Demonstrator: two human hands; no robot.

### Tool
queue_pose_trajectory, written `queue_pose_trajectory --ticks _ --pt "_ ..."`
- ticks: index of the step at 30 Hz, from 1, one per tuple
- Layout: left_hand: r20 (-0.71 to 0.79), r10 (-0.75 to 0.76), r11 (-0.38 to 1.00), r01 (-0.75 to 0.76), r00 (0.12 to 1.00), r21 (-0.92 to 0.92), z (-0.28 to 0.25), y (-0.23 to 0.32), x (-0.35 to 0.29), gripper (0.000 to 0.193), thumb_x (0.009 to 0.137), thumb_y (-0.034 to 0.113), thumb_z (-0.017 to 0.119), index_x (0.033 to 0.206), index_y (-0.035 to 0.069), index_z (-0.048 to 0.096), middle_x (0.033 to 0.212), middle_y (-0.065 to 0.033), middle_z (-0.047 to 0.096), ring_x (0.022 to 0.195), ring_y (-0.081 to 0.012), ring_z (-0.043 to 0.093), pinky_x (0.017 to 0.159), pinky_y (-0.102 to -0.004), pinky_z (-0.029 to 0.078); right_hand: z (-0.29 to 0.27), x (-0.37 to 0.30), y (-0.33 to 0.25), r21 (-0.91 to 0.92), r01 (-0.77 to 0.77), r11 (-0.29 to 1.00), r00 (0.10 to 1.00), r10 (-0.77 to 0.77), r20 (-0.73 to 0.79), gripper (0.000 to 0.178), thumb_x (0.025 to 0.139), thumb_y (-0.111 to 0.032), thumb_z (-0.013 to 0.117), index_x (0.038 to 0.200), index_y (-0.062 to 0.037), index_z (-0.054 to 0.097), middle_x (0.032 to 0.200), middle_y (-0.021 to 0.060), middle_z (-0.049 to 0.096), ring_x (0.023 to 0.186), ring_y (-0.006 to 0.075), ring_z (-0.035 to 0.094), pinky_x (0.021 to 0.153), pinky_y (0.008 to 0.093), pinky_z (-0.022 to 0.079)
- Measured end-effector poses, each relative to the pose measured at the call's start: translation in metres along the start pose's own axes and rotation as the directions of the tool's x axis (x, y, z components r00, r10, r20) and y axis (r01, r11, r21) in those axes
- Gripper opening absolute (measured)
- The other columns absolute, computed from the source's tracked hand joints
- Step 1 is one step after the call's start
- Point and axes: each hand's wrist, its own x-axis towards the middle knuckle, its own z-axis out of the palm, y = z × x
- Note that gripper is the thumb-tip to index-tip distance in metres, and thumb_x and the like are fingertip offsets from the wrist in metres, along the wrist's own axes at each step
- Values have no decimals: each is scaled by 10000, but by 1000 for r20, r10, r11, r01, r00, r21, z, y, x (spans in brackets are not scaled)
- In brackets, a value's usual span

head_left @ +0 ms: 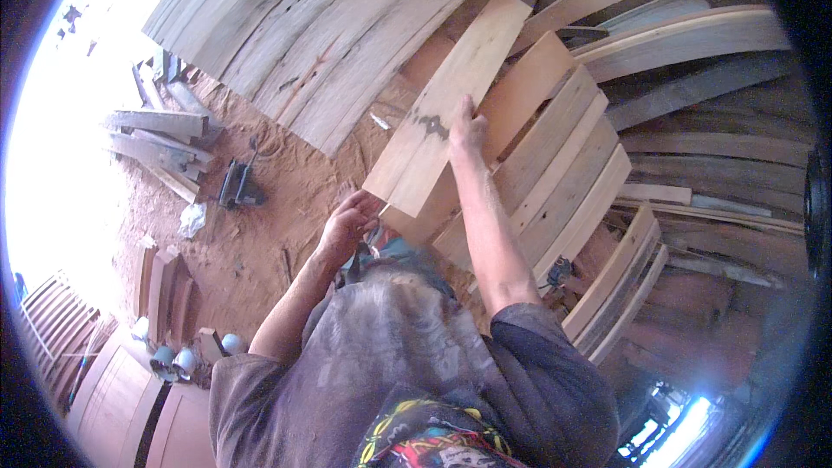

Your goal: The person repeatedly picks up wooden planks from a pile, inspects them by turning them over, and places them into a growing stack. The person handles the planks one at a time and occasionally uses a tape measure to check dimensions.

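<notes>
A long pale wooden board [464, 78] with a dark knot mark near its middle slants away from me. My right hand [468, 130] is closed on its right edge, thumb on the upper face. At the near left corner of the board, my left hand [348, 224] has its fingers curled against the end; their tips are partly hidden. Under and to the right of this board lie other planks [555, 165], side by side.
A wide panel of joined planks [321, 35] lies ahead on the left. Stacked timber [693, 43] fills the right side. On the sandy floor [260, 243] are a dark power tool [240, 185] and a pile of offcuts [165, 143]. Wooden panels [113, 390] stand lower left.
</notes>
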Motion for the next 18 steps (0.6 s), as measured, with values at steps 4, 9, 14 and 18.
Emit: queue_pose_trajectory --ticks 4,9,14,18 --pt "-10 125 876 -106 992 470 29 47 -13 457 989 288 579 1365 34 524 1291 -95 618 1151 -215 598 940 -340 468 -7 -19 -26 187 68 980 951 -120 285 798 975 -589 574 1096 198 619 1063 316 686 1026 351 678 866 432 522" --pt "-254 -18 998 31 967 49 43 39 11 309 1002 319 630 1112 34 581 998 -71 643 822 -180 595 696 -314 464 -22 13 -8 -266 320 909 870 -170 463 817 955 -650 549 977 159 667 833 244 719 704 318 715 626 402 573" --pt "-403 5 998 22 915 60 45 59 24 300 1002 291 641 1107 14 591 972 -52 668 808 -185 641 741 -342 509 -36 17 -57 -382 245 891 748 77 660 752 952 -642 552 817 89 664 687 178 710 530 201 695 492 323 567" --pt "-400 -45 998 61 916 29 36 53 30 340 994 268 658 1202 7 593 1035 -83 682 887 -200 645 751 -364 519 -35 34 -47 -216 144 966 766 30 642 675 945 -575 623 845 91 658 670 140 708 529 168 693 437 283 534"
